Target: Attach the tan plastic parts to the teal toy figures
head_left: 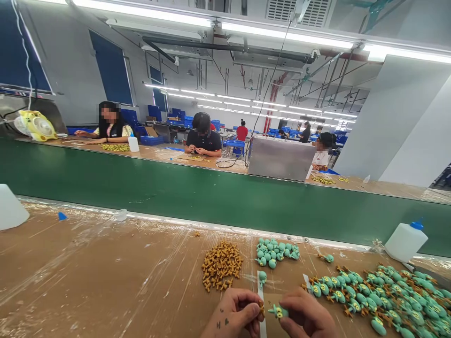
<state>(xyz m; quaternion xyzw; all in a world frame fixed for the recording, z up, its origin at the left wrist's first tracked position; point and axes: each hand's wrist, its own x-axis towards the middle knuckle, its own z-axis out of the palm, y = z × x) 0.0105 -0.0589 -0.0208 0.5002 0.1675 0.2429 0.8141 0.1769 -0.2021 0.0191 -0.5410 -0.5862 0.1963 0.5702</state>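
Observation:
Near the bottom edge, my left hand (239,313) pinches a small brown plastic piece (261,309) between thumb and fingers. My right hand (308,313) grips a mint-green toy head (279,312) with yellow eye marks, its narrow stem pointing left toward the brown piece. A small gap separates the two parts. Just beyond my hands lies a single green head (262,277) on a white strip. Past it sit a pile of loose brown pieces (222,264) and a cluster of green heads (276,252). To the right spreads a large heap of green heads joined to brown pieces (398,295).
A white bottle with blue cap (406,241) stands at the right, and a white container (10,206) at the far left. A green conveyor belt (169,188) runs across. Beyond it several people sit working, beside a metal box (280,157) and a yellow fan (37,126).

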